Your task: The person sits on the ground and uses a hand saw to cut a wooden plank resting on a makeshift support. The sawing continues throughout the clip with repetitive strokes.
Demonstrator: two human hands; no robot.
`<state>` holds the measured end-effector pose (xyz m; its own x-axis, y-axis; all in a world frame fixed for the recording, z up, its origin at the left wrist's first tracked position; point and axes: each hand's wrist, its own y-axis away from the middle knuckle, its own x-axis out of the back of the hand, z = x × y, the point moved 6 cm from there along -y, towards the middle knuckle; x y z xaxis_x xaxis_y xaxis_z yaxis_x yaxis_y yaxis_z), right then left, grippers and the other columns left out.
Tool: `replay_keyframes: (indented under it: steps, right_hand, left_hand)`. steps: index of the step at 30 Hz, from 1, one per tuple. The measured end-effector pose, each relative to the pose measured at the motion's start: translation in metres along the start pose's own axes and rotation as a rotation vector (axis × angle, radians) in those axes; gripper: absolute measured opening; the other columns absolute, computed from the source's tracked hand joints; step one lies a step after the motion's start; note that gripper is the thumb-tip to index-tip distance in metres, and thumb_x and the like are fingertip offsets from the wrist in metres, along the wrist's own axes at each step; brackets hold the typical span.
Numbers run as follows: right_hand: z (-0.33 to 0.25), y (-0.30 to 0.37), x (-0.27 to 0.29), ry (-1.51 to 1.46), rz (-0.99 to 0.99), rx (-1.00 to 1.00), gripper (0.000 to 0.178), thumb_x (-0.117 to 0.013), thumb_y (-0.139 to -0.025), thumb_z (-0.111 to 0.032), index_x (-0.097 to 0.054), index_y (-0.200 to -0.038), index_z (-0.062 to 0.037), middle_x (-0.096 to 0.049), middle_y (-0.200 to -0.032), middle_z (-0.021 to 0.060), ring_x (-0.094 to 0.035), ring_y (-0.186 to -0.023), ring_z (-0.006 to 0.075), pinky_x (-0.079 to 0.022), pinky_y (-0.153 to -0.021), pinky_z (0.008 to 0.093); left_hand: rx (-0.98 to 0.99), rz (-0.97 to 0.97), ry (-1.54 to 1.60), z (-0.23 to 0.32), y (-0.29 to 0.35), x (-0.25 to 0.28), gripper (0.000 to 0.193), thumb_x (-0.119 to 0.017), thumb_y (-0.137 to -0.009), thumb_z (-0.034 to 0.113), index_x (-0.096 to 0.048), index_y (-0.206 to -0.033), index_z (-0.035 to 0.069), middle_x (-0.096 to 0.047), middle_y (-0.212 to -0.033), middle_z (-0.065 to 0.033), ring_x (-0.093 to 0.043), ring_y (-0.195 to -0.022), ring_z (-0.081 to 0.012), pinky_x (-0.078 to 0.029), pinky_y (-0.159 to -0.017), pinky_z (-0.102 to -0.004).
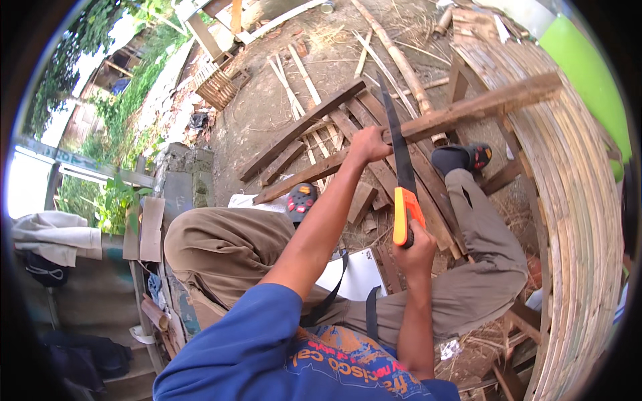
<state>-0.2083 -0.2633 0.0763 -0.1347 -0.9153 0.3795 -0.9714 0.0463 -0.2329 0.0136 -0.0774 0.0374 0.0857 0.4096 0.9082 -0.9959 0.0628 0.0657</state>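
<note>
My right hand (415, 251) is wrapped round the orange and black handle of a handsaw (402, 164). Its long dark blade points away from me and crosses a wooden beam (468, 115). Just left of the blade, my left hand (370, 145) grips that beam, with its fingers closed over the wood. The beam slants from low on the left, near my shoe, up to the right, where its end lies over a bamboo bench. How deep the blade sits in the wood, I cannot tell.
Several loose planks (301, 130) lie on the dirt ground ahead. The slatted bamboo bench (568, 220) runs along my right side. A bamboo pole (394, 50) and a woven basket (215, 87) are farther off. My shoes (461, 158) flank the wood pile.
</note>
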Motion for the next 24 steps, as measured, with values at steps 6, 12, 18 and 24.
replay_keyframes:
  steps: [6,12,18,24]
  right_hand:
    - [0.006,0.001,-0.009,0.044,-0.044,-0.105,0.017,-0.071,-0.083,-0.01,-0.058,-0.08,0.0014,-0.061,-0.072,0.0223,-0.064,-0.069,0.0433,-0.049,-0.061,0.0441]
    - [0.013,0.002,-0.021,0.121,0.037,-0.017,0.023,-0.069,-0.092,-0.014,-0.059,-0.077,0.0001,-0.052,-0.058,0.013,-0.052,-0.049,0.0256,-0.04,-0.052,0.0384]
    - [0.017,-0.004,-0.025,0.232,0.015,0.027,0.025,-0.066,-0.093,-0.01,-0.056,-0.073,0.0001,-0.05,-0.057,0.0092,-0.048,-0.048,0.0193,-0.036,-0.05,0.0377]
    - [0.003,-0.009,-0.017,0.227,-0.007,0.045,0.026,-0.064,-0.095,-0.006,-0.053,-0.072,0.0011,-0.048,-0.056,0.0077,-0.043,-0.049,0.0158,-0.034,-0.049,0.0366]
  left_hand:
    - [-0.006,-0.028,0.055,-0.001,-0.001,-0.001,0.065,-0.078,-0.066,0.061,-0.077,-0.104,0.009,-0.074,-0.1,-0.023,-0.071,-0.098,-0.0401,-0.057,-0.088,-0.0487]
    - [-0.069,-0.032,0.139,-0.007,-0.005,-0.004,0.065,-0.081,-0.064,0.061,-0.078,-0.099,0.007,-0.075,-0.094,-0.022,-0.072,-0.093,-0.0397,-0.057,-0.085,-0.0471]
    - [-0.125,-0.133,0.196,-0.019,-0.017,-0.004,0.065,-0.083,-0.061,0.062,-0.079,-0.096,0.008,-0.076,-0.095,-0.0196,-0.073,-0.094,-0.0375,-0.058,-0.084,-0.0454]
    - [-0.137,-0.137,0.227,-0.014,-0.015,-0.004,0.061,-0.082,-0.062,0.059,-0.079,-0.095,0.008,-0.076,-0.091,-0.0202,-0.073,-0.09,-0.0388,-0.058,-0.082,-0.0458]
